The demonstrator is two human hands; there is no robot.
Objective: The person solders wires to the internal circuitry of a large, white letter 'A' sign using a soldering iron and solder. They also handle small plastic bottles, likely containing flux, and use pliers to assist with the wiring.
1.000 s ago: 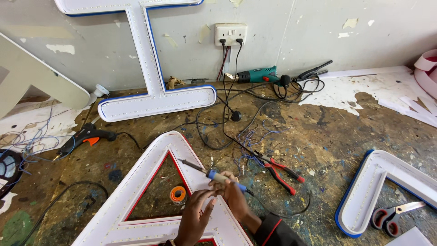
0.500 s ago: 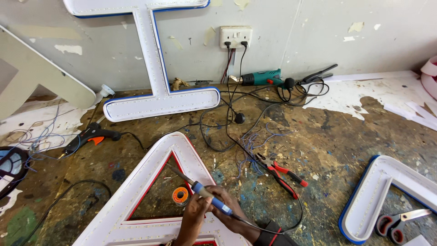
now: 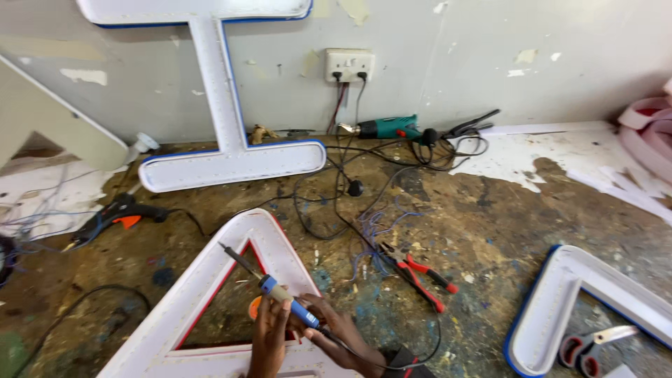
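Observation:
My right hand [image 3: 341, 337] grips the blue handle of a soldering iron [image 3: 290, 309] at the bottom centre. Its thin dark tip points up and left over the opening of a white triangular sign letter with red edging [image 3: 210, 276]. My left hand [image 3: 269, 337] is closed on the iron's pale collar, just ahead of the right hand. A small orange roll [image 3: 255, 306] lies inside the letter, partly hidden behind my left hand. The iron's black cord runs off to the right from the handle.
On the stained workbench lie red-handled pliers [image 3: 420, 273], a black and orange glue gun [image 3: 115, 213], a green drill [image 3: 388, 128] and tangled cables under a wall socket [image 3: 348, 64]. A blue-edged white letter [image 3: 231, 140] leans on the wall. Another blue-edged letter [image 3: 553, 308] and scissors [image 3: 588, 346] are at right.
Both hands and the soldering iron have shifted slightly left and lower in view, and the tip now reaches further over the triangular letter's opening. The camera has moved a little.

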